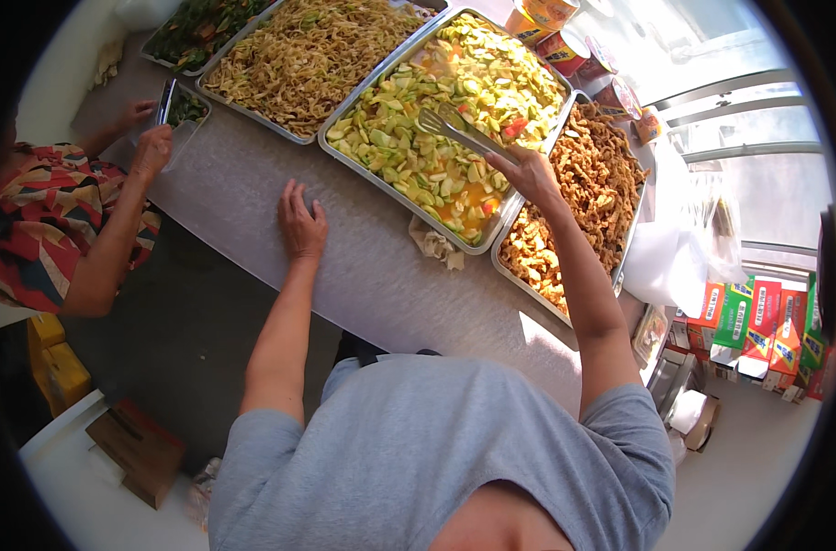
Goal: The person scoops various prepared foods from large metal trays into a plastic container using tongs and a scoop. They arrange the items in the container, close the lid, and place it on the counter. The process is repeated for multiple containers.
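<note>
My right hand (530, 175) is closed on metal serving tongs (469, 136), whose slotted head lies over the sliced squash. That squash, with red pieces and yellow liquid, fills a large steel tray (397, 195). Flat on the grey counter (252, 200) rests my left hand (302, 222), fingers spread, holding nothing. A tray of brown fried pieces (593, 172) is under my right forearm. Shredded pale food (314, 62) fills the tray to the left of the squash. Beside the squash tray's near edge lies a crumpled cloth (435, 242).
At the left, a person in a patterned top (60, 227) holds tongs (165, 102) over a tray of greens (186, 110). Instant noodle cups (562, 52) line the window side. Colourful cartons (762, 324) and a plastic bag (717, 213) are at the right.
</note>
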### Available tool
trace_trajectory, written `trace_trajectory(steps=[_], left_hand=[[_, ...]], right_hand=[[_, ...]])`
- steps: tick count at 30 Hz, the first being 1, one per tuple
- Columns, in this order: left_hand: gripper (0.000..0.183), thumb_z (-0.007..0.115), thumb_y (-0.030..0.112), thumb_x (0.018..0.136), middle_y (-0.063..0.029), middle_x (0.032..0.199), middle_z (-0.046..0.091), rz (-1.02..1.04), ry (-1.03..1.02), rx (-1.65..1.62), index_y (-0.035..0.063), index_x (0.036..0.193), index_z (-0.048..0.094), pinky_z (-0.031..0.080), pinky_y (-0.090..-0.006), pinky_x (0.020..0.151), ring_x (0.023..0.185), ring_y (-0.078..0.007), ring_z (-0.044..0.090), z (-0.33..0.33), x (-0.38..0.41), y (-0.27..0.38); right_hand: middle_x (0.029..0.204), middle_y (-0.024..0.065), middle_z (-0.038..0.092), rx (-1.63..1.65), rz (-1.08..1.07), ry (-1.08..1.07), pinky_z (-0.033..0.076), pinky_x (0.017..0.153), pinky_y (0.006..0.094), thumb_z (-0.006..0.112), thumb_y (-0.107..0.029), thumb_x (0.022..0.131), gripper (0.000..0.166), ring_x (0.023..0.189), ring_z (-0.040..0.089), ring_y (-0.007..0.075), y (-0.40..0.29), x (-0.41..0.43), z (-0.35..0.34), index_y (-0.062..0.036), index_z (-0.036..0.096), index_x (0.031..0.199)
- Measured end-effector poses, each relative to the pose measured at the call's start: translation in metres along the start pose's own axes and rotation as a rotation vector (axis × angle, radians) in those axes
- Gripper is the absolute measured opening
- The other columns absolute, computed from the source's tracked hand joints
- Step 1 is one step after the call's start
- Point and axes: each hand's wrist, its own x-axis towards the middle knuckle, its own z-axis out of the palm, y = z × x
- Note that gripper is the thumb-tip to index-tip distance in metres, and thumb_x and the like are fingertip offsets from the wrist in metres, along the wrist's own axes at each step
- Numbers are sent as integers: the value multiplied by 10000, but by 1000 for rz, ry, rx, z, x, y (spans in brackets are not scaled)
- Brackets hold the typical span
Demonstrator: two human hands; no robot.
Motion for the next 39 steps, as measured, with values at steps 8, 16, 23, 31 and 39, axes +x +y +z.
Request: trace_trajectory(steps=[8,16,23,31,39], left_hand=[[368,605,60,839,-165,1351,509,-10,-25,-77,11,1201,553,385,-446,1057,1247,-357,482,-2,-4,-1],[329,549,15,878,-155,1228,550,-242,-170,-374,13,1208,559,450,-385,968,1143,-292,548,-64,-27,-40],[265,485,34,967,-102,1136,608,-432,-163,-605,-3,1223,546,479,-305,931,1044,-179,591,-98,-3,-100],[229,483,37,978,-94,1048,654,-422,-299,-594,11,1193,558,517,-289,858,937,-159,631,-73,10,-75],[220,551,59,933,-54,957,680,-426,-328,-501,16,1146,583,505,-258,746,828,-117,626,-70,17,-64]], right_hand=[[565,-28,455,526,496,-332,256,390,256,659,-570,858,507,425,367,74,-1,-27,-13,-74,622,763],[582,-12,452,696,570,-283,262,420,264,635,-556,887,531,444,345,86,-47,19,55,-27,668,927],[606,-30,466,771,676,-145,255,417,258,603,-535,919,514,451,329,79,-65,-3,60,-30,671,985],[616,-20,471,822,710,-194,243,423,242,611,-538,918,504,463,324,63,-40,-4,46,-44,677,995],[645,6,521,906,538,-140,298,406,252,631,-527,911,510,476,392,74,-58,63,97,-18,652,908]])
